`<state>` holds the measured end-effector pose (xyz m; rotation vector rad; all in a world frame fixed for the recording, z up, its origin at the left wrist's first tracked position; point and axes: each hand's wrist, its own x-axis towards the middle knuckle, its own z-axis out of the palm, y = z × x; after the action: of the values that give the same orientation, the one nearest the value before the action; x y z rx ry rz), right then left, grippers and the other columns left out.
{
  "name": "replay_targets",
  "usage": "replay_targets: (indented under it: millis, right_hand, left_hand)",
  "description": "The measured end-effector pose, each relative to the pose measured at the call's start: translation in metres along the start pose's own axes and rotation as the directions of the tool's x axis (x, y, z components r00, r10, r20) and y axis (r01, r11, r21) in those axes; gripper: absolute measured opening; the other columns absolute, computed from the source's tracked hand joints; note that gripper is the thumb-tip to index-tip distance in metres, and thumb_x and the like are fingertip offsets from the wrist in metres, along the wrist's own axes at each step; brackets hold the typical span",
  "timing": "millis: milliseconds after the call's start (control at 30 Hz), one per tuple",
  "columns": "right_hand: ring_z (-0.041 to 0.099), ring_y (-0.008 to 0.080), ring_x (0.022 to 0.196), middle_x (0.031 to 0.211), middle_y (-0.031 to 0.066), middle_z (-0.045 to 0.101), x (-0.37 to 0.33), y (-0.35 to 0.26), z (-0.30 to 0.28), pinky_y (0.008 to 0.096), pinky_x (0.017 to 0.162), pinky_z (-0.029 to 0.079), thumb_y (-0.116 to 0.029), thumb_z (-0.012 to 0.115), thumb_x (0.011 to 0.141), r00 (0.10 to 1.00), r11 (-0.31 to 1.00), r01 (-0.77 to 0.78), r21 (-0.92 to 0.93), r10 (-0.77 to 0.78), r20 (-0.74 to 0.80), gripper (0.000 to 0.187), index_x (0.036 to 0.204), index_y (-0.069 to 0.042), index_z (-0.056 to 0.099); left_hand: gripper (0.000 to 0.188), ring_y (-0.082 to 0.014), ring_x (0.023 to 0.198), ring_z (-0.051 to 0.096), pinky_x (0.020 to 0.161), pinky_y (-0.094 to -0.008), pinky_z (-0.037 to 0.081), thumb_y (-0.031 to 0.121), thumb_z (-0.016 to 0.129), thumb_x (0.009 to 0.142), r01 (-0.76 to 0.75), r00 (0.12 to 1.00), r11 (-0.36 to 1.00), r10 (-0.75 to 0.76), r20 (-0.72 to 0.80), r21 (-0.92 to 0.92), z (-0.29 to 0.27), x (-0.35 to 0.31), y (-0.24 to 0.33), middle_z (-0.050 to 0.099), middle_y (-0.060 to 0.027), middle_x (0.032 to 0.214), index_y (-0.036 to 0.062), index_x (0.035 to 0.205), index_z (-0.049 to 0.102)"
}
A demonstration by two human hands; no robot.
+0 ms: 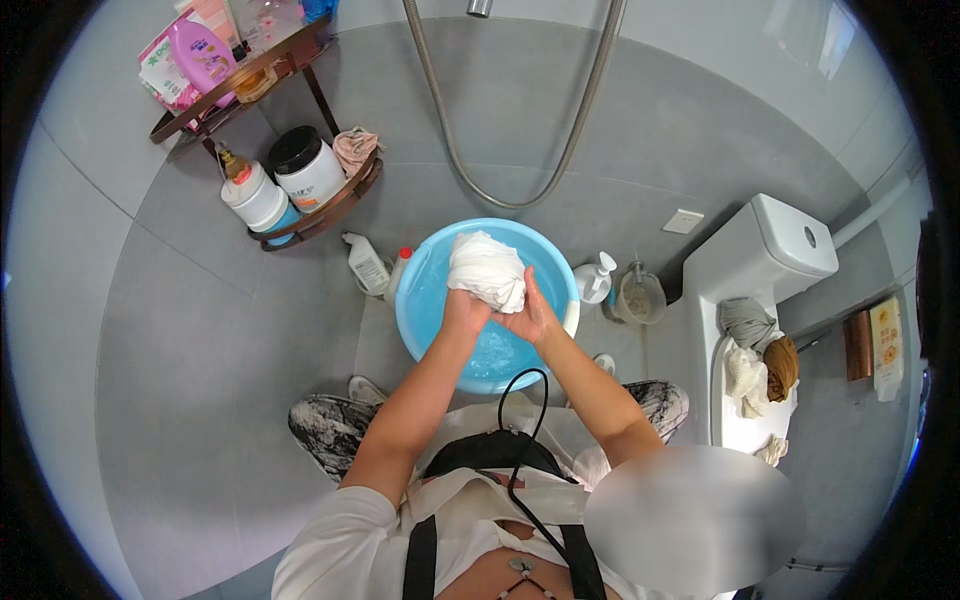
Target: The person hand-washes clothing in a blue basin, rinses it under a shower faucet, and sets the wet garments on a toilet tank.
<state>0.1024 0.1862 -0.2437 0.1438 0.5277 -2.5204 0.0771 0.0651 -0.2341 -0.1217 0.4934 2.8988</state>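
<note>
A bunched white cloth [487, 270] is held up over a light blue basin [413, 345] with some water in it. My left hand [467, 308] cups the bundle from its lower left, the fingers mostly hidden beneath it. On the right side my right hand [533, 308] presses against the cloth, thumb up along its edge and fingers under it. Both hands are closed round the same bundle, close together above the water. What kind of garment or cloth it is cannot be told from its folds.
Bottles [368, 265] stand left of the basin, a white pump bottle [594, 280] and a clear container [640, 297] right of it. A corner shelf [335, 205] holds toiletries. Clothes [748, 325] lie on the toilet [735, 250]. A shower hose [450, 140] hangs beyond the basin.
</note>
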Motion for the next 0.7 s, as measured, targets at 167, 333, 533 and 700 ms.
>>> replay_targets:
  millis: [167,333,533,700]
  right_hand:
    - [0.042,0.0237,0.115,0.126,0.0071,0.043,0.005,0.001,-0.007,0.0397,0.097,0.034,-0.048,0.053,0.078,0.978,0.992,0.119,-0.050,-0.126,-0.167,0.063,0.126,-0.009,0.037]
    - [0.043,0.0254,0.114,0.127,0.0091,0.042,0.002,-0.007,-0.006,0.0415,0.097,0.034,-0.047,0.054,0.078,0.986,0.999,0.045,0.013,-0.042,-0.162,0.064,0.126,-0.008,0.037]
    - [0.041,0.0274,0.116,0.129,0.0114,0.040,0.000,-0.010,-0.008,0.0433,0.097,0.033,-0.048,0.048,0.082,0.991,0.999,0.031,0.017,-0.029,-0.127,0.062,0.127,-0.007,0.035]
    - [0.043,0.0278,0.114,0.127,0.0122,0.041,-0.002,-0.002,-0.003,0.0418,0.095,0.036,-0.048,0.047,0.083,0.986,0.995,0.100,-0.019,-0.101,-0.134,0.061,0.126,-0.007,0.036]
  left_hand:
    - [0.039,-0.0222,0.108,0.047,0.092,-0.0360,0.039,0.027,0.045,0.088,0.087,0.993,0.995,-0.091,0.081,0.055,-0.012,0.000,0.003,0.047,-0.0086,0.119,0.0058,0.120,0.041]
    - [0.052,-0.0172,0.112,0.042,0.093,-0.0306,0.034,0.033,0.051,0.083,0.034,0.992,0.780,0.048,-0.114,0.625,-0.018,-0.013,0.012,0.044,-0.0051,0.123,0.0081,0.126,0.036]
    - [0.054,-0.0169,0.111,0.042,0.092,-0.0293,0.033,0.035,0.053,0.082,0.070,0.984,0.529,0.100,-0.144,0.846,-0.032,-0.017,0.017,0.043,-0.0062,0.124,0.0084,0.126,0.037]
    - [0.061,-0.0198,0.116,0.038,0.096,-0.0295,0.029,0.032,0.057,0.078,-0.039,0.994,0.363,0.110,-0.001,0.931,-0.045,-0.009,0.019,0.038,-0.0094,0.128,0.0067,0.128,0.034]
